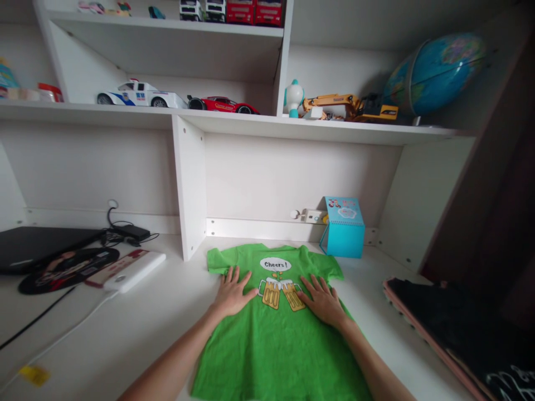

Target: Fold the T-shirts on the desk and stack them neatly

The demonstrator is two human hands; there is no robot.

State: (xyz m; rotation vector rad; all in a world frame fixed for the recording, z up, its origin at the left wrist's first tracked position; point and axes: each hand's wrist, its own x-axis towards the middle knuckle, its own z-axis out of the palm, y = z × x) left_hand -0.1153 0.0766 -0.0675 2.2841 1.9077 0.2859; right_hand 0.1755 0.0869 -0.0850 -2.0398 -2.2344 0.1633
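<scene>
Green shirt (276,334) is laid flat on tabletop (125,334), blue box (343,228) at 1 o'clock. Left hand (232,295) & right hand (324,301) are pressed flat on it, fingers spread wide, nothing gripped. Wrinkles are best pushed outward slowly, w/ even pressure.
</scene>
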